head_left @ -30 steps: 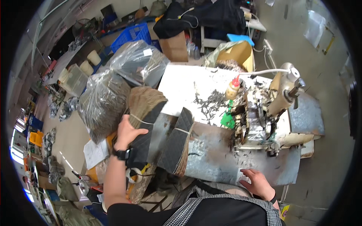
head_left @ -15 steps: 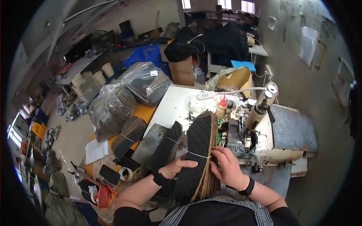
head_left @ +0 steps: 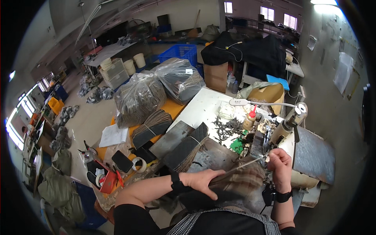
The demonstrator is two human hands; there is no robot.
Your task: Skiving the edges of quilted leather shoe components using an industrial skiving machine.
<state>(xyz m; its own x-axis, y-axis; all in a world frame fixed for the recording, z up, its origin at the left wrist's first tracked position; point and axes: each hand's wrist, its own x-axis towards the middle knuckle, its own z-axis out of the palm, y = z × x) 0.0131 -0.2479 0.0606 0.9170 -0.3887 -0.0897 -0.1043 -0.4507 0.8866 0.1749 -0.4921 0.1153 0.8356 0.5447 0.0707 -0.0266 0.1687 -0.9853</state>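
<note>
A thick bundle of fabric pieces, brown-edged and smeared by motion, lies tilted in front of me. My left hand grips its left end, thumb apart from the fingers; some fingers are partly hidden. Raised at the bundle's right, my right hand pinches the end of a pale elastic band, drawn taut above the bundle. Beyond my left hand rests a second banded bundle of black quilted pieces. Another such bundle sits farther left.
A machine with a lamp stands at the right, a red-capped bottle beside it. Black scraps litter the white tabletop. Large plastic bags fill the far left. A phone, tape roll and red box lie left.
The bundle has turned from upright to tilted across my front. My right hand has moved right and up, pulling the band away from it. The view has shifted left.
</note>
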